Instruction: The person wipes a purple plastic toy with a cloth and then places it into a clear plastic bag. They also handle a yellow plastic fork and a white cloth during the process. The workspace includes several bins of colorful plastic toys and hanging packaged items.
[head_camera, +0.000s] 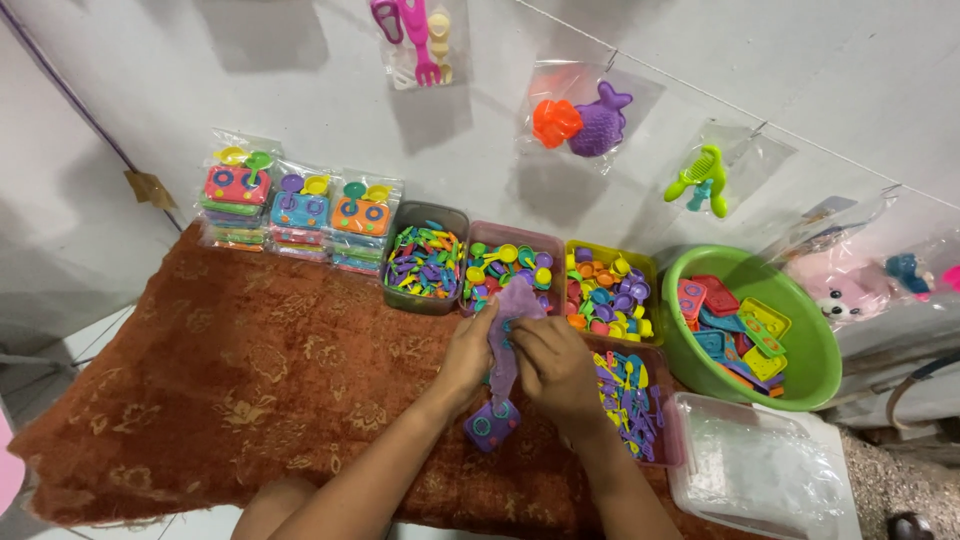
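Both hands, left (468, 352) and right (555, 365), pinched together on a clear bag (507, 345), held upright over the rug-covered worktop (250, 390) so the purple toy (492, 424) sits at its bottom. Bins (500, 268) of parts and green basin (820, 380) close behind, within easy reach.

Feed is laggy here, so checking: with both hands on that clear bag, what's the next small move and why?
Probably ease the purple toy piece fully into the clear bag. The left hand and right hand hold the bag upright, and the piece sits at its lower end, seemingly only partly inside.
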